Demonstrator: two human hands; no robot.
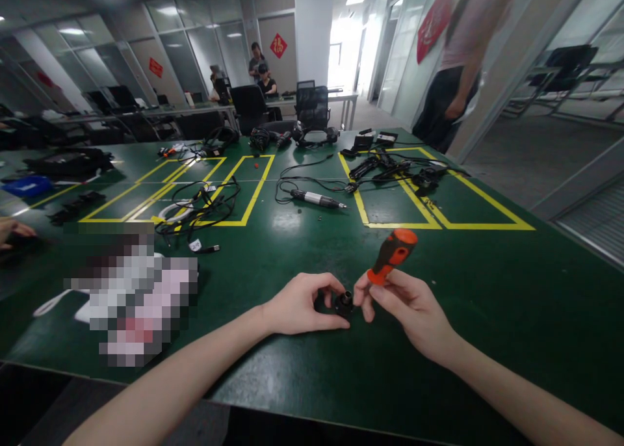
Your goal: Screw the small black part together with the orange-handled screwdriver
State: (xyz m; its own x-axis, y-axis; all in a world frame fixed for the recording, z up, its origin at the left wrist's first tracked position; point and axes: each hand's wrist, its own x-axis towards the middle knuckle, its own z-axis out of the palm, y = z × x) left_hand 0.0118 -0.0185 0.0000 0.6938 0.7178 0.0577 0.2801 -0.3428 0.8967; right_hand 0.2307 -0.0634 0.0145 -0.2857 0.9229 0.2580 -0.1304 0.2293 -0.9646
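Low over the front of the green table, my left hand point(305, 306) curls its thumb and fingers around a small round black part point(344, 304) with a short metallic tube at its top. My right hand point(412, 306) grips a screwdriver point(394, 254) with an orange and black handle, which points up and leans to the right. The screwdriver's shaft is hidden behind the fingers. My right fingertips lie close beside the black part; whether they touch it I cannot tell.
A silver and black electric screwdriver point(316, 199) with a cord lies ahead of my hands. Tangled cables point(205, 205) lie left, black devices point(380, 166) right, inside yellow tape. A blurred package point(146, 303) sits left. Another person's hand point(14, 231) shows at the left edge; a person point(453, 75) stands right.
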